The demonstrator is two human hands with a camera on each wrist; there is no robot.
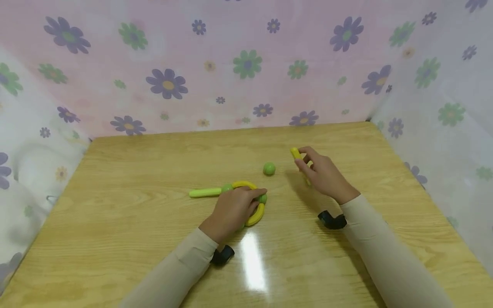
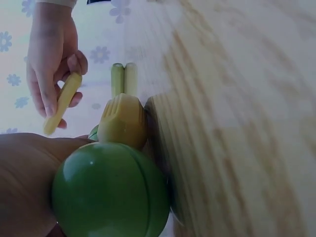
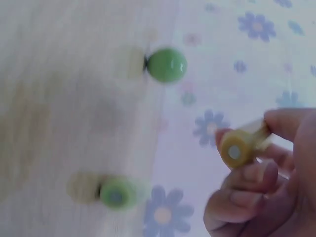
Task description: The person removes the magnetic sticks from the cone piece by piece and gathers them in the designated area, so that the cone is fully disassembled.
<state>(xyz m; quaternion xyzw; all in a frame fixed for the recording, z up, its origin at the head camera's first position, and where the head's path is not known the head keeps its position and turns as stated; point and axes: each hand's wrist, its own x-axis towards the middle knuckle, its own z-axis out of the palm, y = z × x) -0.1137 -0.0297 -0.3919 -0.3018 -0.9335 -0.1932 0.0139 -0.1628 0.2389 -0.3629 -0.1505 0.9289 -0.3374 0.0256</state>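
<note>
My left hand lies over a ring of curved yellow rods and green balls, its fingers gripping the ring at the right-hand ball. A straight light green rod sticks out leftward from the ring. Close up in the left wrist view, one green ball sits against the hand, with a yellow rod beyond it. Raised above the table, my right hand pinches a yellow rod between thumb and fingers. A grey disc shows at that rod's end in the right wrist view.
A loose green ball sits on the wooden table between the hands. Another light green rod lies below the right hand, mostly hidden in the head view. Flowered cloth stands along the back and sides.
</note>
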